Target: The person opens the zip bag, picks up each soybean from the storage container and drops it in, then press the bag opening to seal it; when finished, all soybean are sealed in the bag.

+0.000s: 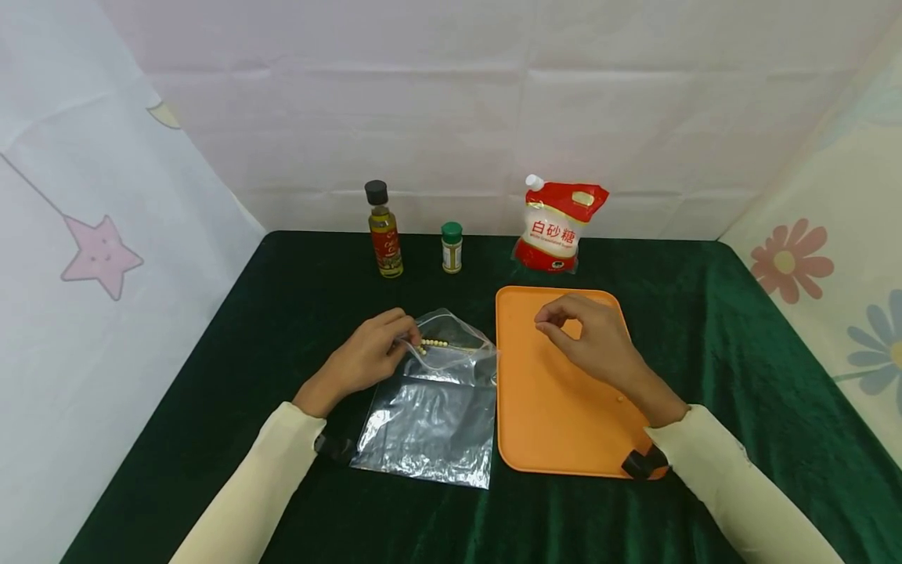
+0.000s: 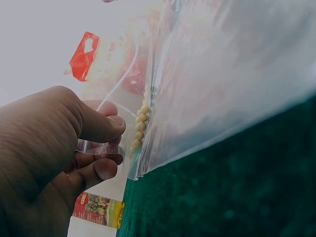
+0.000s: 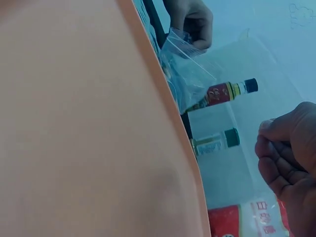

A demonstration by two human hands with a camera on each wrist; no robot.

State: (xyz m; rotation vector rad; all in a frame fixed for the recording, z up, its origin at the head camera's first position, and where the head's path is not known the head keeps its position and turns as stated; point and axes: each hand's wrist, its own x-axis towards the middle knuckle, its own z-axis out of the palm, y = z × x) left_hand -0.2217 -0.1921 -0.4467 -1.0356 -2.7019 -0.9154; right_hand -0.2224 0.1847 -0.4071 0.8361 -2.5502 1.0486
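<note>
My left hand (image 1: 369,352) pinches the rim of a clear zip-lock bag (image 1: 437,415) between thumb and fingers. The bag lies on the cloth with its mouth raised and spread. Several round, pale yellow beans (image 2: 140,126) sit in a row inside it, near those fingers. My right hand (image 1: 592,337) hovers above the orange tray (image 1: 543,423), thumb and forefinger tips close together. No object shows between these tips, though something tiny could be hidden there. On the tray, below the right wrist, is a small bean-like spot (image 1: 620,398).
Along the back of the green-covered table (image 1: 296,274) stand an oil bottle with a black cap (image 1: 386,243), a small green-capped jar (image 1: 452,249) and a red and white sugar bag (image 1: 557,227). White and patterned cloths hang behind and at both sides.
</note>
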